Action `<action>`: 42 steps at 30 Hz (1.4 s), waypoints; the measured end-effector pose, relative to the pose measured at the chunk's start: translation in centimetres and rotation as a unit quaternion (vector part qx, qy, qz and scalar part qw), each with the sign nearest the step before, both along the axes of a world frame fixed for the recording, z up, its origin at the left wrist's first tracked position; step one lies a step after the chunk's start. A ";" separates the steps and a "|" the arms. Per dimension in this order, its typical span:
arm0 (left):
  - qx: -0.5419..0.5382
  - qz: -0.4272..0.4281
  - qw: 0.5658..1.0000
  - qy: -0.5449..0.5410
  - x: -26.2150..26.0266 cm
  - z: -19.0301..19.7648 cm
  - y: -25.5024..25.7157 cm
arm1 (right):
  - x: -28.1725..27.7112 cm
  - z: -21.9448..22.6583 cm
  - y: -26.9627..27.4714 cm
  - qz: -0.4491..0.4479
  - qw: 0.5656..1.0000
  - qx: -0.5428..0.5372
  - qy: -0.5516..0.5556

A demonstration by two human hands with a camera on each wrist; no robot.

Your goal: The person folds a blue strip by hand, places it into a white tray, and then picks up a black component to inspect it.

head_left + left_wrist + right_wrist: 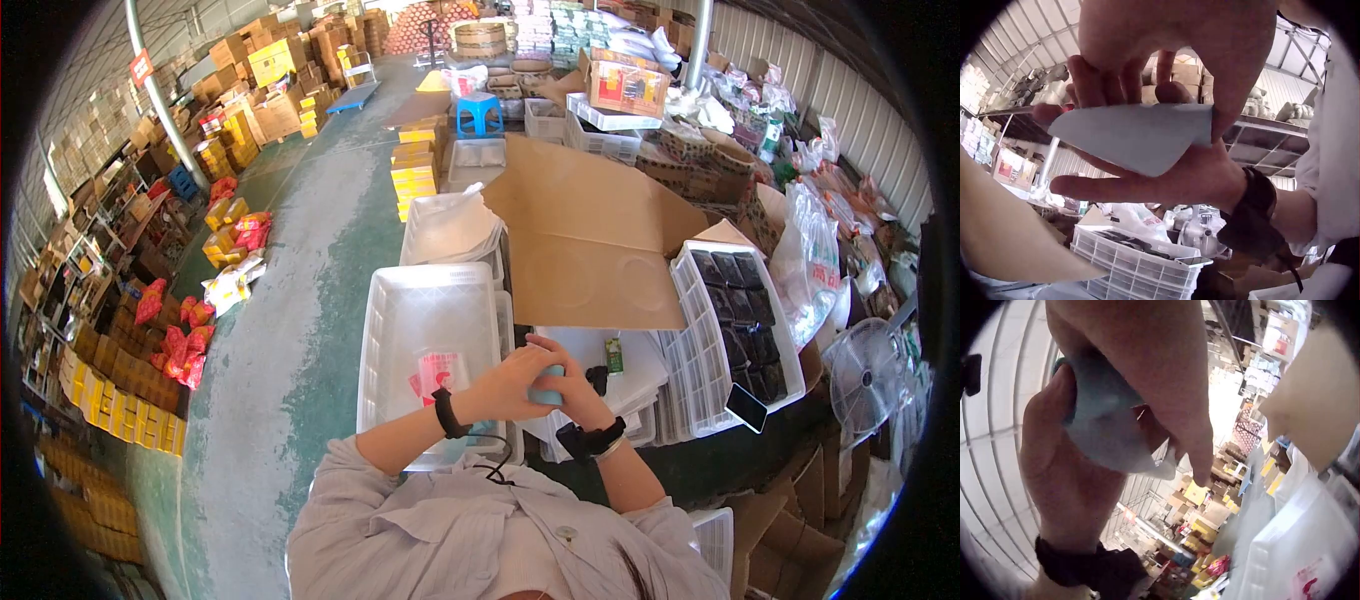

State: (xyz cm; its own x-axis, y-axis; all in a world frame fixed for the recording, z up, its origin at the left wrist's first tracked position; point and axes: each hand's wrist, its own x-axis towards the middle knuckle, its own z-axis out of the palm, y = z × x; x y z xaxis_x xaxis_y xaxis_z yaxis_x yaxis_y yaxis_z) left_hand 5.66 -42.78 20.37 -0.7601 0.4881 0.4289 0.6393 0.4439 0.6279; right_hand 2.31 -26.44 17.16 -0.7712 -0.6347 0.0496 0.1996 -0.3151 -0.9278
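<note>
Both hands come together in front of the chest around a pale blue-grey, smooth-sided piece [547, 388]; its exact kind cannot be told. My left hand [503, 388] holds it from the left, with the thumb lying against its side in the right wrist view. From the other side my right hand [580, 392] grips it, its fingers passing over the top. In the left wrist view the piece [1129, 137] spans the space between the two hands, one lower finger stretched out straight beneath it. Left of the hands, a white plastic crate [375, 330] holds red-and-white packets [440, 372].
A large cardboard sheet [590, 240] stands just beyond the hands. To the right, a white crate [690, 300] carries black packs [735, 310], with a phone [747, 408] at its near corner. A small green packet [613, 355] lies on white sheets. A fan [866, 375] stands far right.
</note>
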 end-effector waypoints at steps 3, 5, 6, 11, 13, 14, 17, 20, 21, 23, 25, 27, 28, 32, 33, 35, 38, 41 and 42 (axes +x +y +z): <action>0.048 0.002 0.999 0.010 0.2 -0.4 0.3 | 0.3 -0.1 -0.1 0.031 0.995 -0.058 -0.079; 0.108 0.025 0.992 -0.056 0.6 -0.4 0.4 | -0.2 -2.5 0.7 0.075 0.980 -0.104 -0.153; 0.149 0.045 0.980 -0.125 1.2 -0.1 0.6 | -0.1 -2.5 0.7 0.087 0.972 -0.136 -0.172; 0.312 0.028 0.936 -0.161 0.1 -1.4 0.4 | 0.9 -1.5 0.8 0.105 0.941 -0.230 -0.225; 0.317 0.019 0.937 -0.147 -0.3 -1.7 0.1 | 0.8 -2.5 1.0 0.059 0.975 -0.141 -0.161; 0.319 0.014 0.936 -0.149 -0.4 -2.1 -0.1 | 0.7 -2.8 1.1 0.036 0.986 -0.095 -0.129; 0.346 0.014 0.917 -0.196 -0.4 -2.5 -0.1 | 0.6 -2.3 0.8 0.069 0.969 -0.141 -0.192; 0.371 0.044 0.900 -0.226 0.2 -1.4 0.4 | 1.3 -1.4 0.1 0.104 0.940 -0.239 -0.220; 0.349 0.057 0.920 -0.168 -0.1 -1.8 0.5 | 1.2 -1.7 0.0 0.086 0.945 -0.232 -0.215; 0.318 0.084 0.939 -0.103 -0.5 -2.9 0.8 | 1.0 -2.8 -0.1 0.053 0.952 -0.218 -0.207; 0.300 0.114 0.943 -0.091 -0.6 -3.7 1.1 | 1.6 -2.1 -0.3 0.046 0.949 -0.233 -0.209; 0.311 0.122 0.940 -0.075 -0.2 -3.5 1.8 | 1.8 -2.0 -0.4 0.029 0.948 -0.238 -0.211; 0.317 0.126 0.938 -0.067 -0.1 -3.2 2.1 | 1.8 -2.1 -0.5 0.016 0.948 -0.236 -0.212; 0.374 0.102 0.919 -0.068 -0.5 -2.8 1.9 | 0.3 -5.0 0.7 -0.063 0.961 -0.169 -0.211; 0.374 0.100 0.919 -0.072 -0.7 -2.6 1.3 | 0.3 -4.5 1.2 -0.073 0.963 -0.152 -0.211; 0.344 0.106 0.931 -0.065 -1.0 -2.3 0.1 | 0.3 -3.1 2.4 -0.093 0.966 -0.118 -0.211; 0.238 0.093 0.964 -0.068 -0.6 -1.1 -0.9 | -0.1 -2.1 3.4 -0.133 0.973 -0.101 -0.162; 0.117 0.068 0.988 -0.079 -0.7 -1.6 -1.7 | -0.8 -1.4 4.2 -0.152 0.977 -0.092 -0.116; 0.118 0.061 0.982 -0.133 -0.6 -1.5 -1.6 | -1.1 -1.1 4.2 -0.159 0.977 -0.092 -0.107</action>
State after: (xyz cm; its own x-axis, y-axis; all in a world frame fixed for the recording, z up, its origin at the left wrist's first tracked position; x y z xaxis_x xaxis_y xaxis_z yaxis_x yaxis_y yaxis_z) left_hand 5.03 -44.34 18.84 -0.9074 0.2965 0.2977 0.3897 0.3290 0.8602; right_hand 1.24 -22.26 16.06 -0.9334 -0.3562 -0.0440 0.2479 -0.5513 -0.7966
